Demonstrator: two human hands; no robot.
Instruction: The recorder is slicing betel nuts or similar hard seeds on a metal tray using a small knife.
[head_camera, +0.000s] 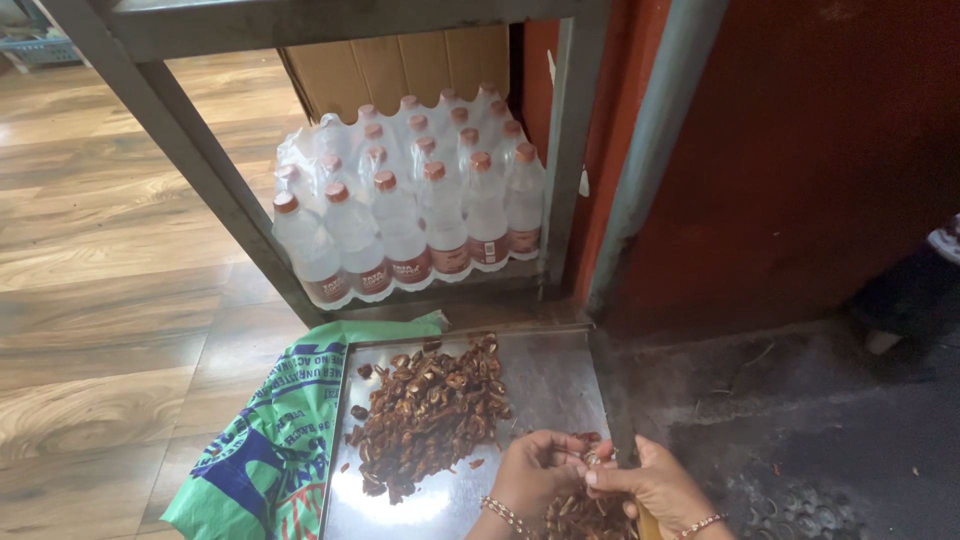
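A steel tray (555, 385) lies on the floor with a heap of split brown dates (428, 410) on its left half. My left hand (535, 472) and my right hand (655, 485) meet at the tray's near right edge, fingers pinched together on one brown date piece (592, 459). A second small pile of date pieces (585, 515) lies just below my hands. Both wrists wear thin bracelets.
A green printed sack (270, 440) lies under the tray's left side. A shrink-wrapped pack of water bottles (410, 205) stands behind the tray under a grey metal frame (215, 170), with cardboard behind. Red wall at right, wooden floor at left, dark mat at right.
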